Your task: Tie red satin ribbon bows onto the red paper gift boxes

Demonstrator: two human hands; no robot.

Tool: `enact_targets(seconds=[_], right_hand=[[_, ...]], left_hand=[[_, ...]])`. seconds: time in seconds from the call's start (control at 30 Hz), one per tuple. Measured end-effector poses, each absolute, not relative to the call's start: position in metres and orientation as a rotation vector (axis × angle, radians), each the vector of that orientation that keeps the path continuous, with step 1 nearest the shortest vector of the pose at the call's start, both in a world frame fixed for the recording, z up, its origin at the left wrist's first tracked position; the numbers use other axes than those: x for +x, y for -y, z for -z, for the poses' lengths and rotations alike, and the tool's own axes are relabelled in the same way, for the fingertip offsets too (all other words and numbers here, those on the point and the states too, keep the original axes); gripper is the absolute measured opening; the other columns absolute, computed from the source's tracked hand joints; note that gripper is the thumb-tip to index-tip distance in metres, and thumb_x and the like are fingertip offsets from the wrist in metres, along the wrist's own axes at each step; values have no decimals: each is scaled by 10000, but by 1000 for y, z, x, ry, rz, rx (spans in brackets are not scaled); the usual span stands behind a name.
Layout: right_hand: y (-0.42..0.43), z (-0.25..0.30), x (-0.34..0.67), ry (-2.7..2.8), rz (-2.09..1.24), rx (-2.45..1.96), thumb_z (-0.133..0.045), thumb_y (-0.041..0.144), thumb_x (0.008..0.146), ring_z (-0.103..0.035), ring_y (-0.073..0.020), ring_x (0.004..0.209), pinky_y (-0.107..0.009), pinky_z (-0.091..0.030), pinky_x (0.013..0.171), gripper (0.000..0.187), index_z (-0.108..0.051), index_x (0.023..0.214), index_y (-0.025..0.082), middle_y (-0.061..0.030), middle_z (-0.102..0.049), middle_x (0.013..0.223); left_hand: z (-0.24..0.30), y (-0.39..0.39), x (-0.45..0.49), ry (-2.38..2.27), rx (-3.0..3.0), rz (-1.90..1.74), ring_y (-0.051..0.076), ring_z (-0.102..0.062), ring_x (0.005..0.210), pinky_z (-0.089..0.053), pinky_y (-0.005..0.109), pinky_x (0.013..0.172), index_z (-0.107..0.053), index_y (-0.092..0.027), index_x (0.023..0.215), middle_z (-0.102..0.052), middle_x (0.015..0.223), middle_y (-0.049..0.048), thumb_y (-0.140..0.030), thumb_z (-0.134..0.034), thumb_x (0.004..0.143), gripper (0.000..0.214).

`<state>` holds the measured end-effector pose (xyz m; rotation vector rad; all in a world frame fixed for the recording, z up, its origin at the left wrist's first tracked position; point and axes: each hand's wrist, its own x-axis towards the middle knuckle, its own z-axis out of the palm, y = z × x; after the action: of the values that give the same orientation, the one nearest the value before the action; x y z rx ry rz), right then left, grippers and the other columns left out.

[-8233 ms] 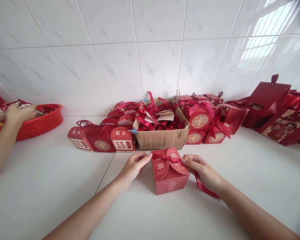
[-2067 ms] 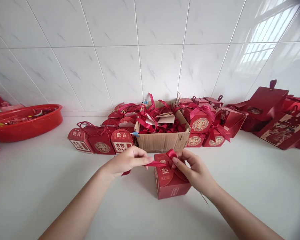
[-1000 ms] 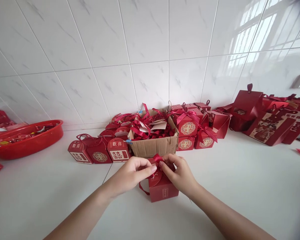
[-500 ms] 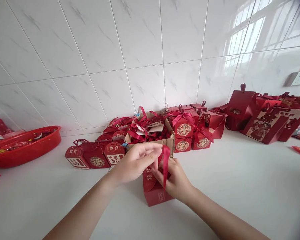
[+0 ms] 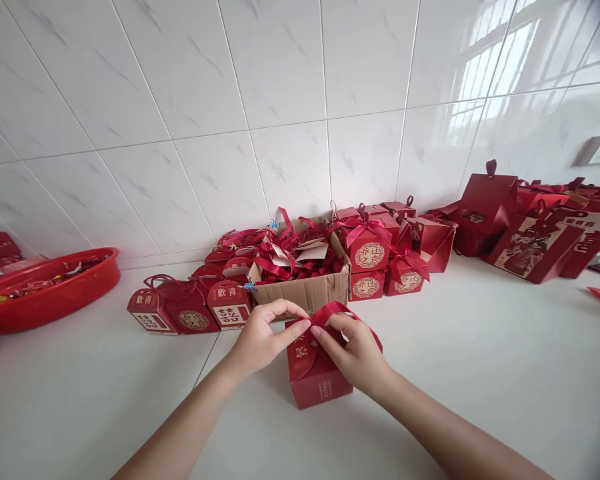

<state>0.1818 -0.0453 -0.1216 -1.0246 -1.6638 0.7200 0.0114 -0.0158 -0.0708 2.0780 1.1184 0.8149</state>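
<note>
A red gift box with printed characters stands on the white counter in front of me. Above its top a red ribbon loops over and trails off to the right behind my right hand. My left hand pinches the ribbon at the box's top left between thumb and fingertips. Beside it, thumb against fingers, my right hand is closed on the same ribbon. The fingertips nearly meet, and they partly hide the ribbon's crossing and the box's top.
Behind the hands is a cardboard carton full of red ribbons. Printed red boxes line up at left, ribboned boxes are stacked at right. A red basin of sweets lies far left; larger red bags stand far right.
My left hand has come down from over the box to its left. The ribbon that hung in front of the box now arches to the right over my right hand.
</note>
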Motion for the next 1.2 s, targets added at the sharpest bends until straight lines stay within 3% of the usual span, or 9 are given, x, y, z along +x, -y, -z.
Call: enact_targets(seconds=[0.23,0.5,0.87,1.03,1.2], right_hand=[[45,126,181,1566,-858,-1030,-496,386,886,-555,-151,650,-269,-436,596,265,-521,701,197,-24,-628,700],[46,125,182,1512,-984,-912,-531,364,877,-631,-173,769,-283,-497,687,150,-514,862,216,-31,-665,811],[46,122,183,1443,-977,-959,-508,390,891,-601,-162,672,-266,-447,623,207,-392,832,229,5,-640,683],[46,124,181,1396,-947,-967,-536,345,870,-513,-120,561,-227,-385,528,254,-315,807,239,43,-600,636],[45,125,182,1483,-759,-986,-557,283,844,-462,-105,569,-222,-393,529,91,-499,841,213,19,-581,705]], left_hand=[[82,22,13,-1044,1960,-914,160,-584,868,-457,267,806,-563,-179,823,-631,873,26,-345,-554,846,168],[87,22,15,-1026,1891,-901,162,-597,872,-463,268,798,-564,-177,880,-635,905,35,-341,-632,789,199],[89,24,15,-1036,1945,-904,156,-588,828,-462,280,786,-567,-173,858,-635,853,27,-276,-628,788,138],[94,24,15,-1024,2036,-922,151,-567,839,-452,276,805,-566,-174,843,-618,863,22,-268,-607,803,110],[100,23,14,-1013,2043,-938,147,-565,824,-455,273,774,-559,-181,835,-608,855,12,-232,-593,805,69]])
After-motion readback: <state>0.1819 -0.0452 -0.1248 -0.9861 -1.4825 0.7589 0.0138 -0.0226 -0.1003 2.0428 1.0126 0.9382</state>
